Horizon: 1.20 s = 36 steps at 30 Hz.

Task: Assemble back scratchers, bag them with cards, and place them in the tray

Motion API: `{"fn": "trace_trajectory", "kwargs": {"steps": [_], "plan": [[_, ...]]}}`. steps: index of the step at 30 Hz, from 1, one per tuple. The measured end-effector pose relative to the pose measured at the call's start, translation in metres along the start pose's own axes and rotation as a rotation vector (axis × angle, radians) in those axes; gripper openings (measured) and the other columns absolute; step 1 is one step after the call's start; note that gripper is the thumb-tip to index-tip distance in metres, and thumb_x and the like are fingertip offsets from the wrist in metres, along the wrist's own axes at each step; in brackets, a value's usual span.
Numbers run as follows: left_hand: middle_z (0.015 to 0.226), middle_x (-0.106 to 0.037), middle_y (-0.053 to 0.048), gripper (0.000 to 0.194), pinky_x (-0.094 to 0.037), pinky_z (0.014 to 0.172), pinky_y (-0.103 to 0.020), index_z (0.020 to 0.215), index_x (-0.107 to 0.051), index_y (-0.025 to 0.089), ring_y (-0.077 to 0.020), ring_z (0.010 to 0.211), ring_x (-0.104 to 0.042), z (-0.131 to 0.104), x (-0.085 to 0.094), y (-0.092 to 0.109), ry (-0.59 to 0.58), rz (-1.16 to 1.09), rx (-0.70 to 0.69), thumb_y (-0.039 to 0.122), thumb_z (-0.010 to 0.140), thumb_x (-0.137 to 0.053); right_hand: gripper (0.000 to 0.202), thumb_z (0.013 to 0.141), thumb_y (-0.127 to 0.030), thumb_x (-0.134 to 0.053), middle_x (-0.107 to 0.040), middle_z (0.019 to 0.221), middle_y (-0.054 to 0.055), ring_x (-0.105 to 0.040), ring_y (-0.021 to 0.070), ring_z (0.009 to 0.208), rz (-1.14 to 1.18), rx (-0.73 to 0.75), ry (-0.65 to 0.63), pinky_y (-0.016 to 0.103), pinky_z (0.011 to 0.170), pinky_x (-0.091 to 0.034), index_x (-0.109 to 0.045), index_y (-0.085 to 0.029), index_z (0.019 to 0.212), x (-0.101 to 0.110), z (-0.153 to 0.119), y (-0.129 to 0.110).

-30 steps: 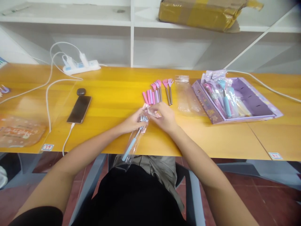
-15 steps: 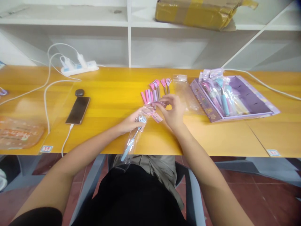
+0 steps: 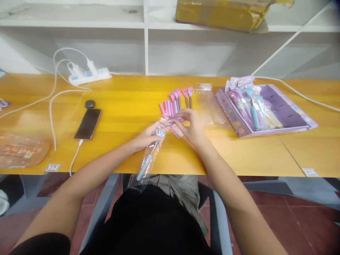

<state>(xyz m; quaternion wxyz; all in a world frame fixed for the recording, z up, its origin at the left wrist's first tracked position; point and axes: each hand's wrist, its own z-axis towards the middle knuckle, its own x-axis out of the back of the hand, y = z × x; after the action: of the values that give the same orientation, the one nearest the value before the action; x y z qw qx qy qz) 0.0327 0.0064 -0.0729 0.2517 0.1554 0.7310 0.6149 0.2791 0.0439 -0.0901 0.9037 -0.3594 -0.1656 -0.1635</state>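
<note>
A light-blue back scratcher [image 3: 145, 166], shaped like a little hand at its top, lies inside a clear plastic bag [image 3: 152, 156]. My left hand [image 3: 145, 139] is closed on this bag near the scratcher's head, and the handle slants down past the table edge. At the bag's upper end, my right hand [image 3: 195, 130] pinches a small pinkish-purple card [image 3: 176, 118] between thumb and fingers. Whether the card is inside the bag's mouth I cannot tell. Another pink printed card [image 3: 177, 132] lies just below those fingers. Beyond the hands are several pink and purple back scratchers [image 3: 170, 106].
Clear empty bags [image 3: 208, 106] lie right of the scratchers. A purple box [image 3: 287, 102] holds several bagged scratchers. To the left are a phone [image 3: 88, 124] on a cable, a black earbud case [image 3: 89, 104] and a power strip [image 3: 90, 76]. White shelves carry a taped carton [image 3: 220, 14].
My right hand has shifted slightly left and down with the card, closer to the bag's upper end. My left hand keeps hold of the bagged scratcher almost in place.
</note>
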Motion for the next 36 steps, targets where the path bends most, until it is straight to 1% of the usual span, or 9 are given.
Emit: {"fn": "trace_trajectory", "kwargs": {"steps": [5, 9, 12, 15, 20, 24, 31, 33, 36], "plan": [[0.091, -0.076, -0.002, 0.099, -0.051, 0.066, -0.027, 0.176, -0.041, 0.019, -0.0123, 0.064, -0.065, 0.000, 0.000, -0.001, -0.009, -0.023, -0.021, 0.018, 0.084, -0.078, 0.044, 0.100, -0.051, -0.083, -0.075, 0.112, 0.003, -0.079, 0.0204, 0.090, 0.030, -0.081, 0.038, 0.037, 0.077, -0.069, -0.060, -0.030, 0.130, 0.001, -0.001, 0.008], [0.123, -0.079, -0.012, 0.099, -0.053, 0.066, -0.028, 0.175, -0.044, 0.024, -0.0107, 0.068, -0.066, 0.001, 0.002, -0.001, -0.027, -0.015, -0.029, 0.017, 0.082, -0.077, 0.042, 0.099, -0.051, -0.085, -0.072, 0.106, 0.002, -0.073, 0.0182, 0.081, 0.042, -0.112, 0.022, 0.035, 0.070, -0.065, -0.060, -0.030, 0.126, 0.001, 0.002, 0.009], [0.154, -0.068, -0.016, 0.095, -0.055, 0.063, -0.028, 0.171, -0.051, 0.029, -0.0084, 0.068, -0.065, 0.002, 0.003, -0.001, -0.033, 0.003, -0.040, 0.017, 0.081, -0.077, 0.039, 0.098, -0.049, -0.087, -0.069, 0.108, 0.003, -0.069, 0.0175, 0.079, 0.028, -0.092, 0.050, 0.034, 0.068, -0.063, -0.063, -0.028, 0.120, 0.003, 0.008, 0.006], [0.165, -0.060, -0.017, 0.094, -0.054, 0.060, -0.026, 0.170, -0.052, 0.032, -0.0060, 0.066, -0.064, 0.002, 0.003, -0.001, -0.042, -0.002, -0.056, 0.015, 0.081, -0.075, 0.040, 0.095, -0.046, -0.090, -0.066, 0.114, 0.004, -0.069, 0.0185, 0.086, 0.005, -0.061, 0.111, 0.035, 0.070, -0.064, -0.063, -0.027, 0.117, 0.005, 0.012, 0.003], [0.156, -0.068, -0.016, 0.094, -0.051, 0.058, -0.023, 0.169, -0.054, 0.031, -0.0055, 0.066, -0.061, 0.002, 0.002, -0.001, -0.029, -0.037, -0.059, 0.013, 0.080, -0.075, 0.042, 0.096, -0.043, -0.090, -0.068, 0.107, 0.003, -0.072, 0.0205, 0.092, 0.009, -0.060, 0.125, 0.036, 0.076, -0.066, -0.062, -0.028, 0.123, 0.005, 0.011, 0.005], [0.140, -0.076, -0.015, 0.102, -0.050, 0.056, -0.024, 0.175, -0.046, 0.028, -0.0062, 0.061, -0.059, 0.001, 0.002, -0.001, -0.017, -0.047, -0.025, 0.014, 0.078, -0.076, 0.051, 0.095, -0.042, -0.091, -0.069, 0.106, 0.002, -0.073, 0.0217, 0.096, 0.084, -0.065, 0.124, 0.039, 0.082, -0.068, -0.058, -0.030, 0.133, 0.001, 0.009, 0.009], [0.141, -0.075, -0.015, 0.101, -0.050, 0.057, -0.026, 0.175, -0.046, 0.027, -0.0072, 0.061, -0.063, -0.001, 0.002, 0.001, -0.058, -0.043, 0.007, 0.015, 0.079, -0.078, 0.068, 0.090, -0.053, -0.095, -0.069, 0.110, 0.002, -0.073, 0.0205, 0.089, 0.101, -0.068, 0.140, 0.041, 0.079, -0.070, -0.053, -0.032, 0.138, 0.001, 0.009, 0.013], [0.129, -0.079, -0.013, 0.101, -0.050, 0.057, -0.026, 0.175, -0.046, 0.025, -0.0087, 0.061, -0.063, -0.001, 0.002, 0.001, -0.071, -0.045, 0.009, 0.015, 0.080, -0.079, 0.068, 0.090, -0.055, -0.094, -0.070, 0.110, 0.002, -0.074, 0.0207, 0.088, 0.112, -0.057, 0.128, 0.041, 0.079, -0.070, -0.052, -0.032, 0.138, 0.000, 0.009, 0.012], [0.096, -0.078, -0.005, 0.100, -0.049, 0.057, -0.026, 0.175, -0.046, 0.020, -0.0103, 0.058, -0.062, -0.001, 0.002, -0.001, -0.094, -0.062, 0.011, 0.016, 0.080, -0.080, 0.065, 0.092, -0.054, -0.093, -0.074, 0.113, 0.003, -0.078, 0.0221, 0.093, 0.138, -0.019, 0.105, 0.042, 0.081, -0.070, -0.053, -0.032, 0.138, 0.000, 0.009, 0.009]]}}
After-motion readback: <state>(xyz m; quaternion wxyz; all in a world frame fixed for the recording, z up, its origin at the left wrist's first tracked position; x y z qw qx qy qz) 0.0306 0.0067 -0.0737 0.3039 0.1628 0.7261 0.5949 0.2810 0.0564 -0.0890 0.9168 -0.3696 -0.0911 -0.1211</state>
